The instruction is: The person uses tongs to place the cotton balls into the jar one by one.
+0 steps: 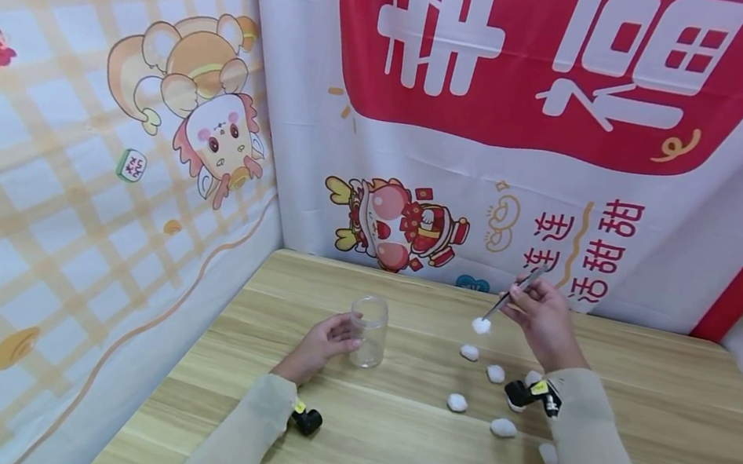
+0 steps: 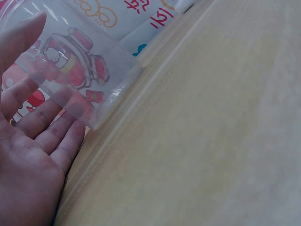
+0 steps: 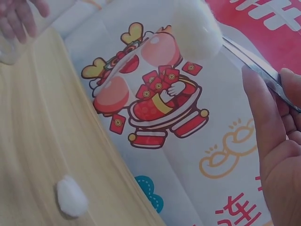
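Observation:
Near the back of the table, a clear plastic jar (image 1: pixel 368 335) stands upright. My left hand (image 1: pixel 325 344) holds it from the left, thumb on the near side and fingers around the back, as the left wrist view of the jar (image 2: pixel 75 61) shows. My right hand (image 1: pixel 541 319) pinches metal tweezers (image 1: pixel 512 293), tips pointing down and left. At those tips is a white cotton ball (image 3: pixel 195 30), held up off the table in the right wrist view. Another cotton ball (image 1: pixel 469 352) lies on the table just below it.
Several more cotton balls lie on the wooden table (image 1: pixel 383 456), one (image 1: pixel 457 403) toward the middle and others near my right forearm, which partly hides some. A printed cloth (image 1: pixel 294 173) hangs along the back edge, another (image 1: pixel 127 245) on the left side.

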Tool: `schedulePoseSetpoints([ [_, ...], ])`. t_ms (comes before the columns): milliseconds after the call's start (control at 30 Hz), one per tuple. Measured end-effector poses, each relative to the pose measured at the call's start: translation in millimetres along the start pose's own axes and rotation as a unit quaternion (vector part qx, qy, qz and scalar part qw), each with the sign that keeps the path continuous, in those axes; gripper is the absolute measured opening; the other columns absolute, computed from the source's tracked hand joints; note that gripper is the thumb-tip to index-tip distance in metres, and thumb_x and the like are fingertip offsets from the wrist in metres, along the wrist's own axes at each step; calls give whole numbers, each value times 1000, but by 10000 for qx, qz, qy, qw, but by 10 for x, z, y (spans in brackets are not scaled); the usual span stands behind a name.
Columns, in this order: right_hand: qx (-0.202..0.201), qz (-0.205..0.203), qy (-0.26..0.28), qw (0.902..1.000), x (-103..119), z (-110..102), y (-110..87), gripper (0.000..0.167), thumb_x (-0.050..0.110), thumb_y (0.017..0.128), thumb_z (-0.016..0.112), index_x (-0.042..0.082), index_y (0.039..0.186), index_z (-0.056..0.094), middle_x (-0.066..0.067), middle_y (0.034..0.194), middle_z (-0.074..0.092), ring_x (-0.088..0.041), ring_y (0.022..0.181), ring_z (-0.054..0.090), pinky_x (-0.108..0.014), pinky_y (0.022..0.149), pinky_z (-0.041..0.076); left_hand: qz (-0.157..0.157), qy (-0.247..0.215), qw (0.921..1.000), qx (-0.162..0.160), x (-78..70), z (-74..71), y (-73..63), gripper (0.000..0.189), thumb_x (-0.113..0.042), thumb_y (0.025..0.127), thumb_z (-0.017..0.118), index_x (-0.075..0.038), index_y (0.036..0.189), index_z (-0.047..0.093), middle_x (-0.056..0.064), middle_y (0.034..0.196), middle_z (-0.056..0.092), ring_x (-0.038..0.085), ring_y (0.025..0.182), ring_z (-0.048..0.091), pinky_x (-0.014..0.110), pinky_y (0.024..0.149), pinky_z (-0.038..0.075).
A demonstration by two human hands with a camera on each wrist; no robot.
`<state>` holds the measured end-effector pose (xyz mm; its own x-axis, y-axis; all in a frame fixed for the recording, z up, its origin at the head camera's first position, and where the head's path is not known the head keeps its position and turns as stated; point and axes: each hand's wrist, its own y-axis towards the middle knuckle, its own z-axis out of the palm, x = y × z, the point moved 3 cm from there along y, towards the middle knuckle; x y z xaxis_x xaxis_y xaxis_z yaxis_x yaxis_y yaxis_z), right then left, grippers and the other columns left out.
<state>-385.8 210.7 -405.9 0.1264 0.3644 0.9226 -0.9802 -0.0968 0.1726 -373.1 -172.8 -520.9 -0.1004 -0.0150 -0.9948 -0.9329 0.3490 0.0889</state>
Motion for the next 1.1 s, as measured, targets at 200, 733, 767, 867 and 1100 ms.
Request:
schedulePoseSetpoints([
  [200,-95,-19,-6,10000,-45,42,39,25,7,95,63,4,118,53,-6,102,60,-20,100,63,-38,91,53,-78,-19,10000,46,17,-15,18,66,-16,91,70,-2,147,37,12,140,49,29,130,45,33,107,38],
  [733,-101,-36,242,9996,-118,244,144,21,2,94,63,3,114,55,-7,100,60,-21,96,65,-39,89,54,-56,59,10000,19,33,-20,20,66,-19,90,71,-6,147,39,12,142,47,27,132,43,34,108,37],
  [767,-110,-17,273,9996,-124,263,149,22,3,93,63,3,114,55,-7,100,60,-22,97,65,-39,89,54,-41,57,10000,10,33,-21,20,66,-19,90,72,-7,147,40,12,142,48,27,132,43,34,108,37],
  [867,-112,31,305,9995,-137,316,165,23,3,94,63,3,115,54,-7,101,59,-22,98,64,-39,90,53,12,39,10000,-13,29,-19,18,63,-19,89,73,-8,145,43,12,140,49,27,130,46,35,107,39],
  [1100,-105,108,475,9988,-168,426,213,23,0,94,60,3,116,54,-8,102,60,-21,98,64,-39,91,53,108,98,9999,33,44,-17,16,67,-22,89,73,-5,146,40,12,139,50,28,129,47,38,107,39],
])
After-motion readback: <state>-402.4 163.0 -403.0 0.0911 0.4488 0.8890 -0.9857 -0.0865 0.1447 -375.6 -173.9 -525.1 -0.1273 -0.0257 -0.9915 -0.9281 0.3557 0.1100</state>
